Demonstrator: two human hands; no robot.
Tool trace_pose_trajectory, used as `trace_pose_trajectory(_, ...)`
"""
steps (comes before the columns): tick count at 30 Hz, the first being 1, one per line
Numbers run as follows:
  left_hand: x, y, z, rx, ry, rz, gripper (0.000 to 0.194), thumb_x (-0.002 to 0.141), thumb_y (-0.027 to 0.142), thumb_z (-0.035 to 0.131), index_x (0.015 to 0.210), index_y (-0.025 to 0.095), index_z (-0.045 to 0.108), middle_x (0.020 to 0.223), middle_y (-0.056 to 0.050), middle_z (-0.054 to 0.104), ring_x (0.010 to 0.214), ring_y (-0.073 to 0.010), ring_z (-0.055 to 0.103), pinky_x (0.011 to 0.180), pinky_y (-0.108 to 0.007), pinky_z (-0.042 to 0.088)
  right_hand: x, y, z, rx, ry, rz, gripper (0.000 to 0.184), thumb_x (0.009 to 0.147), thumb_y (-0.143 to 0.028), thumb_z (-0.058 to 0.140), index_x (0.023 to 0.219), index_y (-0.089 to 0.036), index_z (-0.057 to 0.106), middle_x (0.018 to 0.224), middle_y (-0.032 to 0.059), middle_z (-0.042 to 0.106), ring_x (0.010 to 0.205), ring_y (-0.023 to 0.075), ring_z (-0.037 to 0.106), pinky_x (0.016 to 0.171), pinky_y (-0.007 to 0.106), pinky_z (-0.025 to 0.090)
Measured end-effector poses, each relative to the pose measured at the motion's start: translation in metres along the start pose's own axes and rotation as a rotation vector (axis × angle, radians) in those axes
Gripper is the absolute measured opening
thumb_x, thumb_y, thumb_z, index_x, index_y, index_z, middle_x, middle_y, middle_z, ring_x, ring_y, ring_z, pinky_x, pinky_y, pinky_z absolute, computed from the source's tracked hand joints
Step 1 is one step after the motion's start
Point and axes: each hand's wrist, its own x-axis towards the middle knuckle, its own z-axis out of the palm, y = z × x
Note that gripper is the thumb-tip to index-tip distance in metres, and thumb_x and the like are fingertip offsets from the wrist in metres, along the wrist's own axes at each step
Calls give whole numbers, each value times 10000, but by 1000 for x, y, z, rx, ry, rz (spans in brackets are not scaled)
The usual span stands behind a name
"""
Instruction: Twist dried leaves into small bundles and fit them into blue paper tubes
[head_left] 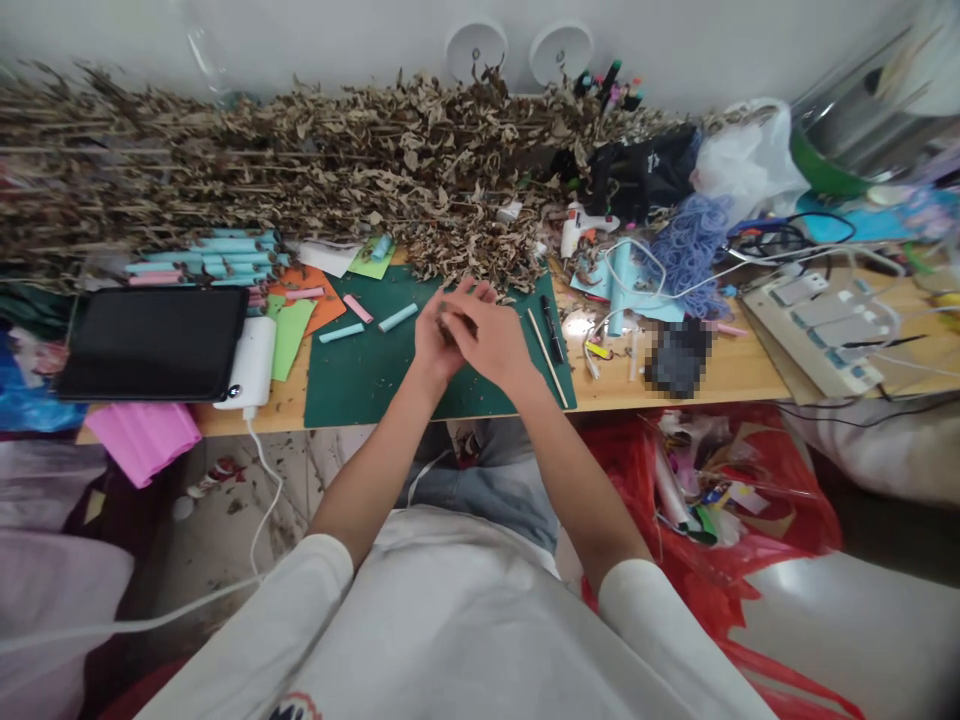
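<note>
Over the green cutting mat [360, 385], my left hand [430, 338] is cupped with its palm turned up. My right hand [496, 338] lies across it, fingers curled over the left palm. Brownish dried leaf bits [449, 328] show between the two hands, partly hidden by the right fingers. Just beyond my fingertips is a heap of dried leaves [480, 245] on stalks. Rolled blue paper tubes [397, 317] and a pink tube [358, 308] lie on the mat left of my hands. A wooden stick [547, 357] and a black pen [552, 328] lie to the right.
A black tablet [154, 343] and white power bank [251, 362] sit at left, near stacked paper tubes [225, 255]. Rightward are a glue gun [585, 228], blue yarn [690, 255] and a power strip [814, 330]. A red bag [806, 500] of scraps hangs below the table edge.
</note>
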Motion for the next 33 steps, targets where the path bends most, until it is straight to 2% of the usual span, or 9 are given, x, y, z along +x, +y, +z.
trace_pose_trajectory(8, 5, -1, 0, -119, 116, -36, 422, 995, 394, 356, 1214, 178, 645, 1165, -85, 736, 1222, -258, 641, 1034, -437, 541, 6, 3, -16, -30, 112, 13, 393, 1024, -319, 320, 1155, -216, 676, 1113, 85, 729, 1049, 251, 663, 970, 383, 493)
trace_pose_trajectory(12, 4, 1, -2, -136, 88, -21, 393, 984, 386, 385, 1173, 184, 664, 1178, -85, 730, 1216, -262, 644, 1037, -432, 537, 18, 0, -11, -64, 207, -11, 423, 1030, -385, 312, 1184, -225, 672, 1205, 91, 695, 1202, 263, 583, 1070, 421, 450)
trace_pose_trajectory(15, -3, 3, 0, -97, 35, -9, 422, 995, 405, 353, 1220, 213, 654, 1224, -69, 712, 1260, -260, 615, 1039, -436, 531, 29, 2, 1, -73, 173, -56, 472, 1023, -480, 323, 1340, -257, 592, 1458, 72, 551, 1411, 282, 418, 1209, 503, 302)
trace_pose_trajectory(18, -11, 5, 7, -59, 24, 44, 553, 1028, 493, 189, 1294, 253, 610, 1345, -49, 650, 1350, -247, 538, 1066, -456, 504, 31, 1, 21, -61, 83, -23, 514, 1024, -521, 295, 1445, -306, 496, 1583, 31, 420, 1513, 283, 279, 1260, 579, 145)
trace_pose_trajectory(22, -16, 4, 20, 34, 150, 188, 640, 1018, 560, 23, 1396, 369, 503, 1445, 3, 569, 1457, -194, 406, 1125, -443, 436, 25, -13, 49, 5, 55, 25, 563, 1041, -489, 214, 1526, -265, 392, 1648, 22, 312, 1562, 249, 177, 1280, 517, 132)
trace_pose_trajectory(24, -16, 6, 20, 107, 238, 247, 681, 996, 619, 12, 1451, 358, 448, 1442, -39, 569, 1481, -203, 368, 1138, -445, 408, 29, -19, 53, 40, 64, -10, 605, 1028, -552, 236, 1569, -289, 296, 1678, 3, 227, 1578, 246, 110, 1284, 504, 123)
trace_pose_trajectory(27, -16, 18, 10, 202, 32, 143, 780, 968, 648, -54, 1465, 309, 442, 1422, -66, 578, 1438, -246, 435, 1084, -509, 446, 41, -18, 48, 74, 59, -7, 611, 1021, -587, 245, 1590, -372, 187, 1679, -41, 208, 1585, 240, 69, 1286, 536, 75)
trace_pose_trajectory(28, -15, 24, 6, 209, 46, 165, 792, 959, 666, -51, 1445, 316, 467, 1412, -56, 585, 1405, -251, 476, 1066, -506, 464, 44, -17, 45, 82, 49, -4, 604, 1026, -575, 234, 1593, -380, 163, 1676, -45, 218, 1586, 240, 65, 1287, 540, 67)
trace_pose_trajectory(33, -13, 39, 8, 241, 86, 220, 547, 955, 685, 300, 1389, 431, 515, 1418, 10, 590, 1411, -225, 466, 1097, -433, 453, 42, -20, 38, 59, 71, -87, 629, 1033, -558, 112, 1599, -299, 200, 1700, -7, 130, 1588, 245, -9, 1291, 522, 61)
